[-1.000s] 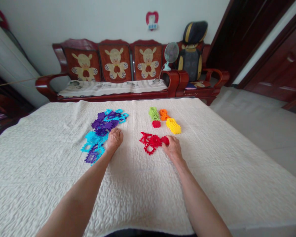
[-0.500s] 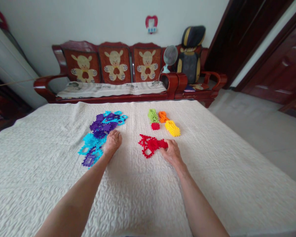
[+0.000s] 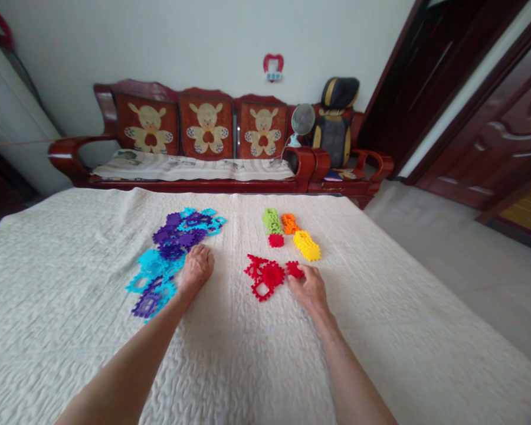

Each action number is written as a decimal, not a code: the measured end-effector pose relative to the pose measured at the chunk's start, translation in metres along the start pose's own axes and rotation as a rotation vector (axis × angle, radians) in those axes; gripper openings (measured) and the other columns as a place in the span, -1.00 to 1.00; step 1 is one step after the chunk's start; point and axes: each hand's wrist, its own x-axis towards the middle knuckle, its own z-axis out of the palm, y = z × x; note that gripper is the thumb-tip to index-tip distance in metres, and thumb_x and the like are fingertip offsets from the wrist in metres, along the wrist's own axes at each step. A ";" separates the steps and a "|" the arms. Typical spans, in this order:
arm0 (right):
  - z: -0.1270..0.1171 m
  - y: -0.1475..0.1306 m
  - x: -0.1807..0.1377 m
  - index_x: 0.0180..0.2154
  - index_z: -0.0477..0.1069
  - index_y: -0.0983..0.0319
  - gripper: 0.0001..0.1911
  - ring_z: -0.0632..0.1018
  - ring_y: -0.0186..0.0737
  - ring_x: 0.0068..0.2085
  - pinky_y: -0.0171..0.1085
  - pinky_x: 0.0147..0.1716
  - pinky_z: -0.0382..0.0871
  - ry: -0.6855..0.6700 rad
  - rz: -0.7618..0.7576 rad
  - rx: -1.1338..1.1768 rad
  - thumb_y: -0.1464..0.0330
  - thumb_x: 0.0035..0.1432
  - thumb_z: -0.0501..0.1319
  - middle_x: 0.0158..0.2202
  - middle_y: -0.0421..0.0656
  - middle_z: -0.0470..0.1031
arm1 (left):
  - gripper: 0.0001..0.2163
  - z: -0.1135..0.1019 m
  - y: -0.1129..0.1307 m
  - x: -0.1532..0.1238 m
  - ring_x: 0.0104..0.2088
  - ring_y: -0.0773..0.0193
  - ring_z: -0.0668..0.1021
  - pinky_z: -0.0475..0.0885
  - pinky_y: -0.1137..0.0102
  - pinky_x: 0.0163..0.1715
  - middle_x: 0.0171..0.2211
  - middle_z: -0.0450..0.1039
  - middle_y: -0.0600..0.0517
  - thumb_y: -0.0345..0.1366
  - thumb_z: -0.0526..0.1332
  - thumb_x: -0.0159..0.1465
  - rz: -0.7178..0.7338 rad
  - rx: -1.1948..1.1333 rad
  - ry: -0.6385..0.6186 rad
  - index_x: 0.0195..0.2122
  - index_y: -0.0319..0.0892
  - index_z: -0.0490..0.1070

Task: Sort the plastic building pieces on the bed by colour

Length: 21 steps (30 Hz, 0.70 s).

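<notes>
My right hand (image 3: 308, 287) pinches a red toothed plastic piece (image 3: 294, 270) between thumb and fingers. Just left of it lies a small pile of red toothed pieces (image 3: 272, 274), one with an open centre. My left hand (image 3: 198, 267) rests with curled fingers at the right edge of a heap of toothed pieces, purple (image 3: 173, 235) and light blue (image 3: 153, 262) mixed together. Its fingertips are hidden, so anything under them does not show. Beyond the right hand are a row of green pieces (image 3: 272, 221), orange pieces (image 3: 288, 223), a yellow row (image 3: 307, 245) and a red piece (image 3: 276, 240).
A cream quilted cover (image 3: 248, 354) lies under all the pieces. Past its far edge stands a wooden sofa (image 3: 194, 186) with bear-patterned cushions. A small fan (image 3: 302, 119) and a chair with a massage cushion (image 3: 331, 139) are at the right.
The red piece in my right hand has come apart from the red pile, leaving a small gap. My left hand stays beside the heap. The camera view has tilted slightly up.
</notes>
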 end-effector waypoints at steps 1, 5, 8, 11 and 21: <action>0.001 -0.001 0.003 -0.09 0.49 0.24 -0.60 0.54 0.01 -0.05 0.00 0.04 0.44 0.007 -0.002 0.007 0.18 0.06 0.23 -0.13 0.01 0.53 | -0.80 0.001 0.000 0.000 -0.05 0.04 0.51 0.41 0.16 0.05 -0.21 0.48 -0.14 -0.34 0.01 0.34 -0.005 0.001 -0.003 -0.33 -0.13 0.41; 0.008 -0.011 0.025 -0.10 0.49 0.24 -0.61 0.53 0.01 -0.04 0.00 0.05 0.42 0.015 -0.058 0.018 0.17 0.07 0.23 -0.12 0.02 0.54 | -0.81 0.002 0.001 -0.001 -0.01 0.01 0.49 0.41 0.11 0.07 -0.17 0.47 -0.15 -0.33 0.01 0.34 -0.024 -0.010 -0.004 -0.32 -0.13 0.40; 0.022 -0.022 0.048 -0.09 0.48 0.26 -0.60 0.52 0.02 -0.02 0.00 0.07 0.41 0.000 -0.072 0.015 0.17 0.07 0.23 -0.11 0.04 0.53 | -0.82 0.002 0.003 -0.002 0.00 0.02 0.49 0.41 0.11 0.07 -0.16 0.47 -0.15 -0.34 0.01 0.35 -0.036 -0.022 -0.010 -0.31 -0.13 0.39; 0.036 -0.030 0.073 -0.08 0.47 0.26 -0.60 0.50 0.02 0.01 0.00 0.10 0.39 -0.016 -0.053 -0.003 0.19 0.08 0.22 -0.09 0.05 0.51 | -0.82 0.001 0.003 -0.002 -0.01 0.03 0.49 0.42 0.11 0.07 -0.16 0.47 -0.14 -0.34 0.00 0.34 -0.037 0.003 -0.023 -0.30 -0.13 0.39; 0.059 -0.037 0.103 0.02 0.37 0.29 -0.49 0.45 0.10 0.08 0.02 0.12 0.35 -0.077 0.021 -0.087 0.14 0.10 0.25 0.01 0.11 0.41 | -0.81 -0.001 0.005 -0.001 -0.01 0.03 0.49 0.42 0.09 0.08 -0.17 0.48 -0.13 -0.34 0.00 0.35 -0.034 0.002 -0.017 -0.30 -0.14 0.40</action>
